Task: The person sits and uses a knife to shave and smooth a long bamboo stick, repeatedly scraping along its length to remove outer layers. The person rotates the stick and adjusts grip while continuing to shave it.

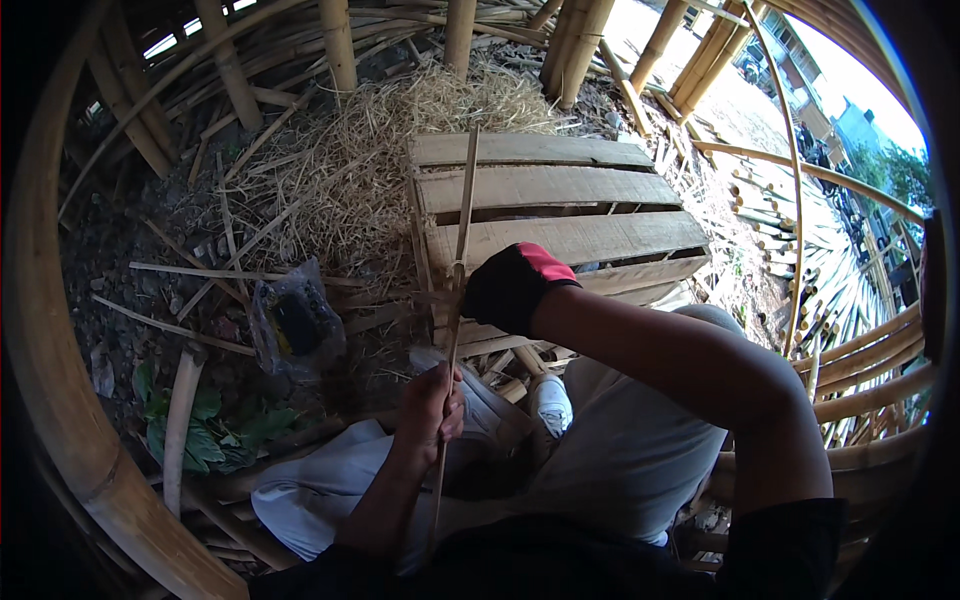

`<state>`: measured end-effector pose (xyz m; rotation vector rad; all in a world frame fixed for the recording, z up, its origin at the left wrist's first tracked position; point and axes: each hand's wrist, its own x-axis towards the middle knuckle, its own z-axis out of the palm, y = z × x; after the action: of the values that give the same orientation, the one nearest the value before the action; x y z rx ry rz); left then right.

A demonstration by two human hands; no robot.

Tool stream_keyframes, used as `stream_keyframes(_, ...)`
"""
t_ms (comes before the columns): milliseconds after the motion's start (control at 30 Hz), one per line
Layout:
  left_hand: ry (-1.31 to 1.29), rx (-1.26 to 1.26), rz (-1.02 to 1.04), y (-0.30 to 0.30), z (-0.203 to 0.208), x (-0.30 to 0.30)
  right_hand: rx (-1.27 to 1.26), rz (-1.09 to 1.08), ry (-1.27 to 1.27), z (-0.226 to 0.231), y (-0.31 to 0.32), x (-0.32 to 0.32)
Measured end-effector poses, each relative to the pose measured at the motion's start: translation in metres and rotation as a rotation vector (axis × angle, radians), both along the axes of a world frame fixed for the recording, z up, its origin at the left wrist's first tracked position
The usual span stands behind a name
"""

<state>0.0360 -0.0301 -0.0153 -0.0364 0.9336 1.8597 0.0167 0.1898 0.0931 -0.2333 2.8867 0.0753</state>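
A long, thin bamboo strip (465, 205) stands nearly upright before me, running from my lap to above the wooden crate. My bare left hand (432, 408) is closed around its lower part. Higher up, my right hand (515, 288), in a black and red glove, is curled closed against the strip. Its fingers are mostly hidden behind the glove's back. A dark, narrow piece (432, 297) pokes out left of the strip at that height; I cannot tell whether it is a blade in my right hand.
Just ahead is a slatted wooden crate (560, 190). Bamboo shavings (370, 170) heap behind and left of it. A clear plastic bag (297, 322) with something dark inside lies left, near green leaves (200, 430). Bamboo poles (338, 45) surround me; cut bamboo (830, 300) is piled right.
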Motion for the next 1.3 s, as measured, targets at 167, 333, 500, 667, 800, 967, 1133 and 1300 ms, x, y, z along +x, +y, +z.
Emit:
stream_keyframes(167, 0.046, -0.031, -0.006, -0.001, 0.006, 0.000, 0.114, 0.042, -0.181, 0.010, 0.000, -0.015)
stream_keyframes(333, 0.084, -0.057, -0.015, 0.002, 0.011, 0.001, 0.156, 0.038, -0.288, 0.048, -0.007, -0.019)
stream_keyframes(500, 0.113, -0.057, -0.052, 0.010, 0.006, 0.010, 0.126, 0.106, -0.337, 0.048, 0.011, -0.022)
stream_keyframes(667, 0.015, -0.037, -0.054, 0.005, 0.008, 0.004, 0.023, 0.051, -0.144, 0.041, 0.012, -0.007)
stream_keyframes(800, -0.161, 0.046, -0.073, -0.001, 0.009, -0.007, -0.223, -0.062, 0.129, 0.010, 0.015, 0.009)
stream_keyframes(967, -0.122, 0.054, -0.034, -0.002, 0.003, -0.008, 0.248, 0.105, 0.602, -0.039, -0.002, 0.009)
stream_keyframes(1133, -0.122, 0.005, 0.003, 0.001, 0.006, -0.005, 0.325, 0.113, 0.564, -0.054, 0.002, 0.017)
stream_keyframes(1300, -0.096, -0.042, 0.001, -0.001, 0.010, -0.008, -0.136, 0.101, 0.461, -0.047, 0.005, 0.008)
